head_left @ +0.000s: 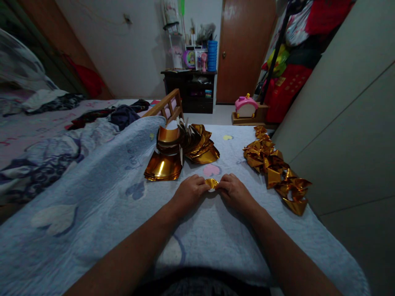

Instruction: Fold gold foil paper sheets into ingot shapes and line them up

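Between my two hands is a small piece of gold foil paper (212, 183), pinched at both ends just over the blue cloth. My left hand (191, 190) has its fingers closed on the left end. At the right end, the fingers of my right hand (233, 190) are closed on it too. Beyond my left hand lie fanned stacks of gold foil sheets (165, 164), some showing white backs. Off to the right of my right hand runs a heap of folded gold foil pieces (271, 164).
A light blue quilted cloth (135, 222) with heart patterns covers the surface. A wooden rail (165, 105) stands at its far left, near a bed with rumpled clothes (120, 117). Pale cabinet doors (348, 135) flank the right. A pink toy (246, 107) sits beyond the far edge.
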The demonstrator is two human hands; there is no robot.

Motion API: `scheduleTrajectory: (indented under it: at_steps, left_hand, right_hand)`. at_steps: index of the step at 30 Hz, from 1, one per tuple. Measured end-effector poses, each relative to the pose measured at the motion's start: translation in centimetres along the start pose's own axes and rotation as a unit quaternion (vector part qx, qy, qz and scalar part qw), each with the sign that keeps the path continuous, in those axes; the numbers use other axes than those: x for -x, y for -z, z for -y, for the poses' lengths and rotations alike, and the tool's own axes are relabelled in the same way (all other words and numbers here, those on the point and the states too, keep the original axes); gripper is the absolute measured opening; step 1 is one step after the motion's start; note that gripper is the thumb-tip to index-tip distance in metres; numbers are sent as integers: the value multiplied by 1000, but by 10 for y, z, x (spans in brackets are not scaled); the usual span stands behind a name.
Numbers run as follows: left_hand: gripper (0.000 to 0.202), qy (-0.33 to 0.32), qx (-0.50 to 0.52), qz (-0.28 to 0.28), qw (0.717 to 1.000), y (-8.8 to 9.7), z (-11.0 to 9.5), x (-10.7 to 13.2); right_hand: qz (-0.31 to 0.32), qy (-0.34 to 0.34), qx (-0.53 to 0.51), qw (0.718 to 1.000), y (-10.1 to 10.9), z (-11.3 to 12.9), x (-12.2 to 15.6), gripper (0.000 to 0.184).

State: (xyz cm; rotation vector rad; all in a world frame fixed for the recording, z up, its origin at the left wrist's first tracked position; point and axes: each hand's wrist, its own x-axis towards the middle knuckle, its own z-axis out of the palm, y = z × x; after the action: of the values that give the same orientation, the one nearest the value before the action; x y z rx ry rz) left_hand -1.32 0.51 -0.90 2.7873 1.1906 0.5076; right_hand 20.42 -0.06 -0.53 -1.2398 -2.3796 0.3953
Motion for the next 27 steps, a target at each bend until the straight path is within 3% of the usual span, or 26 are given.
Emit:
scheduleTrajectory:
  at_steps: [7,15,27]
  left_hand:
    - [11,66,172,-2,983,3,3,1]
    - [13,105,168,35,980,10,0,-4]
    - [7,174,174,-1,969,7,-7,-4]
  right_hand:
    - [11,-40,-33,999,-1,1,-3,16]
    - [31,-89,-16,995,-3,3,-8,15]
    - [4,-154,-33,987,-5,10,-11,8]
